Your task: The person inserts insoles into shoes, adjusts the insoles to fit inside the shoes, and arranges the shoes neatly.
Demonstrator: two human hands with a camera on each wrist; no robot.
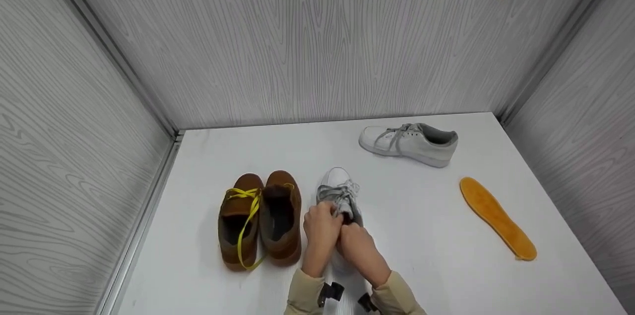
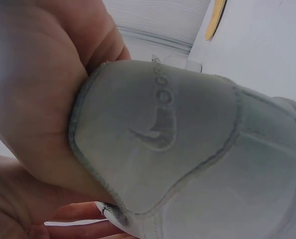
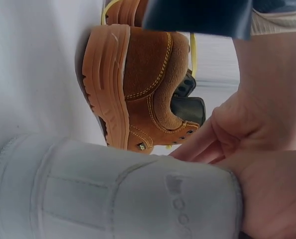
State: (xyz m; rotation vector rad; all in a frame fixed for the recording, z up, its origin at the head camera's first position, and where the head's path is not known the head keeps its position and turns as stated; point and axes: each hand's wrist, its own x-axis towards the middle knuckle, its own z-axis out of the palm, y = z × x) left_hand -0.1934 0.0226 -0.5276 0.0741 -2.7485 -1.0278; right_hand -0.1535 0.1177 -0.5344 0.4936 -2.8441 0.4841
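Note:
A white sneaker [image 1: 337, 178] with grey laces stands toe-away on the table, and both hands are at its opening. My left hand [image 1: 321, 223] holds the collar near the tongue, its fingers bent over the left side. In the left wrist view the sneaker's pale heel [image 2: 192, 144] shows an embossed mark. My right hand [image 1: 359, 248] reaches over the heel collar into the opening. Its fingertips are hidden inside, so whether they grip anything does not show. The same heel [image 3: 138, 194] fills the lower part of the right wrist view.
To the left stands a pair of brown shoes [image 1: 282, 250], one with a yellow lace [image 1: 241, 238] trailing to the table. The other white sneaker [image 1: 414, 149] lies at the back right. An orange insole [image 1: 498, 218] is on the right of the white table [image 1: 421, 265]. Grey walls [image 1: 317, 42] enclose it.

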